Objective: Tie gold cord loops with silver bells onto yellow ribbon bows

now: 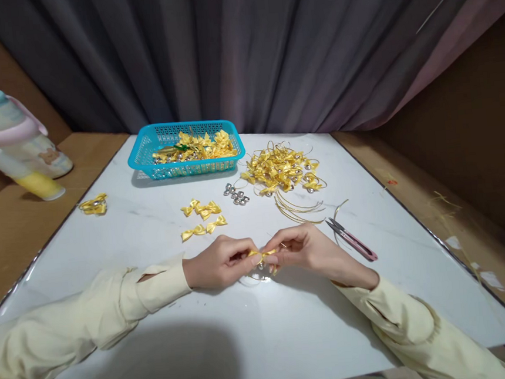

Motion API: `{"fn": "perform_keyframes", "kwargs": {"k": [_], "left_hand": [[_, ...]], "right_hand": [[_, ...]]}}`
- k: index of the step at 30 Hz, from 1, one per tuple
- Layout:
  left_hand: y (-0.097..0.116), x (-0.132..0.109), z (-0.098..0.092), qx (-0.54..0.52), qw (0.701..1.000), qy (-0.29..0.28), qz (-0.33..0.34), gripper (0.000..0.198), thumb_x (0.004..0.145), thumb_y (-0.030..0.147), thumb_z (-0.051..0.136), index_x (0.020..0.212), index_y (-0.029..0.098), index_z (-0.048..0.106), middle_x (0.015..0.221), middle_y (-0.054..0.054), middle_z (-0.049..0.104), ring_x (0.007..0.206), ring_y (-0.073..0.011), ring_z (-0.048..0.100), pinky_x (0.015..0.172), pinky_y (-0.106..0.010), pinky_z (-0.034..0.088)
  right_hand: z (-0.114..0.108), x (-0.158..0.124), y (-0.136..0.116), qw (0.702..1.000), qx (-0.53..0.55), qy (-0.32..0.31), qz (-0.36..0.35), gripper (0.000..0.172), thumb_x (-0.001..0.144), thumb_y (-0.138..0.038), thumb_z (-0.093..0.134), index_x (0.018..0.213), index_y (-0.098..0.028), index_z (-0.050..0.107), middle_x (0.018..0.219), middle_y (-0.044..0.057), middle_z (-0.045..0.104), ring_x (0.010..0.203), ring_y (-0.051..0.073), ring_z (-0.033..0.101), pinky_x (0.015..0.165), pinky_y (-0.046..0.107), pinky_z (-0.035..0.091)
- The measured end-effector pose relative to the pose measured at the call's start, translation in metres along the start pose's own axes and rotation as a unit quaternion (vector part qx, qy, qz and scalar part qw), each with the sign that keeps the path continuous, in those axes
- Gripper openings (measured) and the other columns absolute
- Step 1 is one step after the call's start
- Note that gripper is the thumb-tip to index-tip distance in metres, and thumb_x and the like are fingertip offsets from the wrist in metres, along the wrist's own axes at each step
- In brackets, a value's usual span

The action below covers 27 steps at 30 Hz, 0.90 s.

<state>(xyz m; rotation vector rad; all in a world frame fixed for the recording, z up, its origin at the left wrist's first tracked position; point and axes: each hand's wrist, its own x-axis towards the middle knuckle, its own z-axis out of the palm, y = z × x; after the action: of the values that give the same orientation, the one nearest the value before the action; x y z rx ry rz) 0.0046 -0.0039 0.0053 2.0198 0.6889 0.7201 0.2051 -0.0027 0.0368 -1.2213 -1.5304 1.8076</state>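
Observation:
My left hand (pixel 218 262) and my right hand (pixel 307 247) meet near the middle of the white table (pixel 169 350), fingers pinched together on one small yellow ribbon bow (pixel 262 254). A thin gold cord runs from the bow between the fingertips. Both wrists rest on the tabletop, in pale yellow sleeves. Several loose yellow bows (pixel 202 216) lie just beyond my left hand. Pink-handled thread snips (pixel 352 240) lie right of my right hand.
A blue plastic basket (pixel 143 149) with yellow bows and bells stands at the back. Right of it is a heap of bows with gold cords (pixel 281 172), silver bells (pixel 236 195), cut gold cords (pixel 296 209). A pastel jug (pixel 9 140) stands far left; another bow (pixel 93 204) lies nearby.

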Motion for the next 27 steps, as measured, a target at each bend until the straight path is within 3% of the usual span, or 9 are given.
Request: {"fn": "perform_keyframes", "kwargs": {"k": [27], "left_hand": [[-0.001,-0.0005,0.003,0.034,0.999,0.028,-0.004,0.026,0.087,0.03,0.044,0.073,0.012,0.058,0.051,0.005,0.043,0.044,-0.006,0.031,0.043,-0.017,0.026]], "right_hand": [[-0.0006,-0.0003,0.0015,0.999,-0.007,0.028,-0.044,0.023,0.059,-0.03,0.079,0.071,-0.013,0.07,0.057,0.002,0.066,0.053,0.011,0.06,0.052,0.022,0.046]]}}
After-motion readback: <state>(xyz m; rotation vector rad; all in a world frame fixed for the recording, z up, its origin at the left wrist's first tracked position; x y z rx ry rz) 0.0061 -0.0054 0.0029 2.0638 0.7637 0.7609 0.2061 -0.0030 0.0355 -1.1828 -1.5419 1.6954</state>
